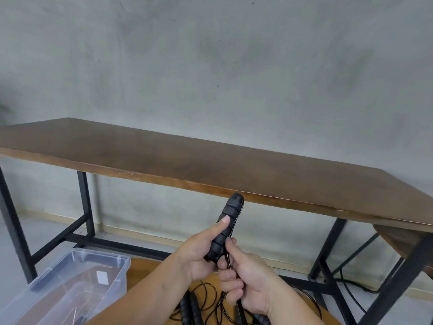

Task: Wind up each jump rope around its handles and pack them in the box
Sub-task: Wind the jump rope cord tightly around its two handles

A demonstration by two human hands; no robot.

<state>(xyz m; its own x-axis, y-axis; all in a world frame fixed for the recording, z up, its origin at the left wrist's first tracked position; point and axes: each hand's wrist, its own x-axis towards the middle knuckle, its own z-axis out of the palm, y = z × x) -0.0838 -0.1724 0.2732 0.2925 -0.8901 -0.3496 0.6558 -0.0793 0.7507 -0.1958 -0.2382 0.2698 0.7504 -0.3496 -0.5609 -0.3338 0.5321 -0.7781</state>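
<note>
The handle [226, 227] stands nearly upright in your left hand [199, 254], tilted right at the top, your thumb pressed along it. The cord [228, 261] runs down its right side into your right hand [246, 285], fingers [230, 276] curled round it (so that hand does the winding). More rope [206, 303] lies loose below on the wooden surface [140, 273]. The box [70, 287] sits lower left, a long table [210, 170] and grey wall [210, 66] beyond.

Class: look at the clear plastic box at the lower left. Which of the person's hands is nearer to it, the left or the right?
Left. The left hand, gripping the black handle, is just right of and above the clear plastic box. The right hand, holding the cord, sits further right, beyond the left hand.
</note>
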